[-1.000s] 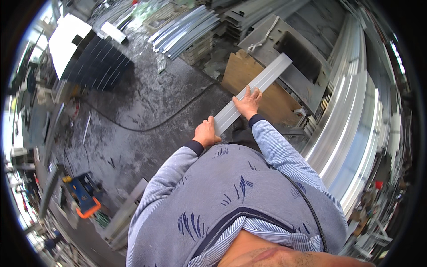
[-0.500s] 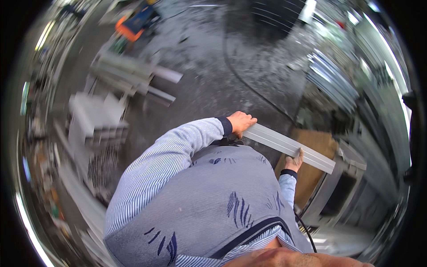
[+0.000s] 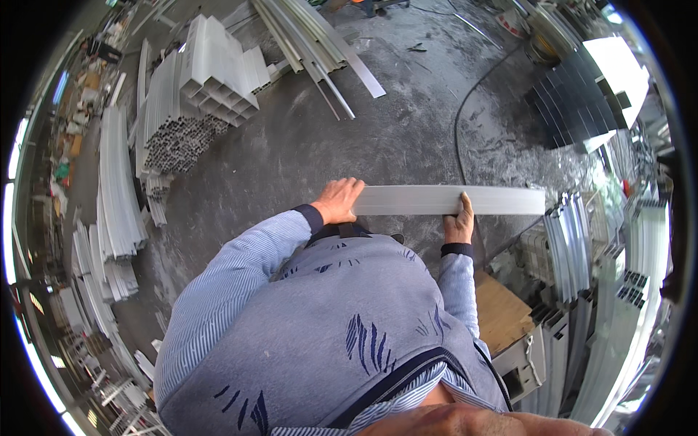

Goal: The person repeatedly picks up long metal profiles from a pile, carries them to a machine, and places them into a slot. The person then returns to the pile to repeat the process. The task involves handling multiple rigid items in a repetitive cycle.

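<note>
A long, flat, silver-grey metal profile (image 3: 414, 200) lies across in front of my waist, held level above the floor. My left hand (image 3: 339, 200) is closed around its left end, the thumb hidden by the fingers. Farther along, toward the right end, my right hand (image 3: 459, 220) grips the profile from the near side, with a finger laid over its top face. The right end of the profile sticks out beyond that hand.
Stacked pale box profiles (image 3: 222, 76) and bundled tubes (image 3: 178, 142) lie at left. Long strips (image 3: 313, 43) rest on the floor ahead. A black cable (image 3: 458, 127) crosses the floor. Dark stacked profiles (image 3: 571, 98) stand far right; a brown board (image 3: 502, 312) and metal bundles (image 3: 567, 247) are nearer.
My body has turned to the right, so the surroundings have swung to the left in view. The profile has gone from slanting down rightward to level, still in both hands.
</note>
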### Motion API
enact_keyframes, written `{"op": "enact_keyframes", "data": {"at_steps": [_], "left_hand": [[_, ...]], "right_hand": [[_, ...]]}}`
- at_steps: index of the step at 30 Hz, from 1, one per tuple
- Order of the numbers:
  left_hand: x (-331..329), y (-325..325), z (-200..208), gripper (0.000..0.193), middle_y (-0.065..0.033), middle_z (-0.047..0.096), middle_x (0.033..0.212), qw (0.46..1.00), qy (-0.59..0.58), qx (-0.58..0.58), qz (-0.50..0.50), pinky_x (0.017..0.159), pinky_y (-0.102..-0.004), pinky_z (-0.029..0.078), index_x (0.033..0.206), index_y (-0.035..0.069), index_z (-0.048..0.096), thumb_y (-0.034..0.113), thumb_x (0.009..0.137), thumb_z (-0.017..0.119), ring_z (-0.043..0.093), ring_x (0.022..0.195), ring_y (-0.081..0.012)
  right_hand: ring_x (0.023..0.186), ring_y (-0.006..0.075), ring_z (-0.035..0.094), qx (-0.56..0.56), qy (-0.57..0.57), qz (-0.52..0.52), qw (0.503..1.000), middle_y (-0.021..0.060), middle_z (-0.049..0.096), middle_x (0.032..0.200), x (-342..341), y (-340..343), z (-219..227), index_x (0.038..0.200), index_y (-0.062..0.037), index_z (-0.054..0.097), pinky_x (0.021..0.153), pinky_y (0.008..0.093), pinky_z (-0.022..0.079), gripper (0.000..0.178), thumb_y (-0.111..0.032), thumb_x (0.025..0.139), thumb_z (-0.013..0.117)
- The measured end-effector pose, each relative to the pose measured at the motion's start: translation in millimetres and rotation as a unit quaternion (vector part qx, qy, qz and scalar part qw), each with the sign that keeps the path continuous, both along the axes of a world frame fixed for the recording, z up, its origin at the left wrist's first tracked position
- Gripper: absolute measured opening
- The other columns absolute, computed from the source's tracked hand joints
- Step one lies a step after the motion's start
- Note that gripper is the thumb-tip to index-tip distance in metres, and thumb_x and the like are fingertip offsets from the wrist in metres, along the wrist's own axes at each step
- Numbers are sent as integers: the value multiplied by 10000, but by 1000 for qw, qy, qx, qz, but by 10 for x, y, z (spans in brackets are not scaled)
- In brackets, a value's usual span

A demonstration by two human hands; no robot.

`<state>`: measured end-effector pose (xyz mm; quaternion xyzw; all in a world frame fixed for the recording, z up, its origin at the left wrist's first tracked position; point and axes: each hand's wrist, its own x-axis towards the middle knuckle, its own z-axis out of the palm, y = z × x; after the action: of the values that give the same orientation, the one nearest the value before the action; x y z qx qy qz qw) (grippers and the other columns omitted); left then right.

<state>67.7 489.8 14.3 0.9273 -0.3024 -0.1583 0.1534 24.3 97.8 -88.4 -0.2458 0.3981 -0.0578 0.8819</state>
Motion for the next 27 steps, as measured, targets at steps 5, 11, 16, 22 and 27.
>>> {"op": "enact_keyframes", "data": {"at_steps": [5,11,16,22,27], "left_hand": [[20,674,-78,638,-208,691,1197,988,38,-56,141,973,-538,582,1243,48,560,330,763,870,706,1145,-433],[534,1557,-380,697,-234,746,1195,948,87,-56,302,966,-539,604,1232,36,556,454,772,870,741,1122,-453],[1139,2426,-684,824,-317,760,1209,887,138,-43,439,987,-532,611,1269,-49,572,547,772,850,752,1146,-471],[1877,3346,-792,1002,-340,733,1308,817,246,-26,521,1058,-510,587,1391,-122,574,637,782,811,724,1237,-474],[2404,3602,-1056,783,-339,798,1076,763,290,-112,567,927,-473,636,1089,-118,805,579,737,849,798,1063,-457]], "right_hand": [[1242,332,707,-7,-86,154,984,161,694,1364,746,547,428,1415,-2,600,1140,487,552,449,-152,1026,768],[1203,311,746,-348,-107,438,822,166,694,1347,690,804,-706,1324,-6,613,944,445,661,273,-7,1052,639],[901,307,777,-742,-3,641,197,99,782,980,-295,701,-1559,1090,-113,719,774,445,618,130,-188,1013,646],[858,328,773,-669,57,668,322,127,778,945,-240,1204,-1687,990,-98,722,746,461,615,106,-186,979,663],[822,345,769,-681,15,627,378,150,775,915,796,1502,-2004,906,-86,724,722,475,613,118,-184,951,677]]}}
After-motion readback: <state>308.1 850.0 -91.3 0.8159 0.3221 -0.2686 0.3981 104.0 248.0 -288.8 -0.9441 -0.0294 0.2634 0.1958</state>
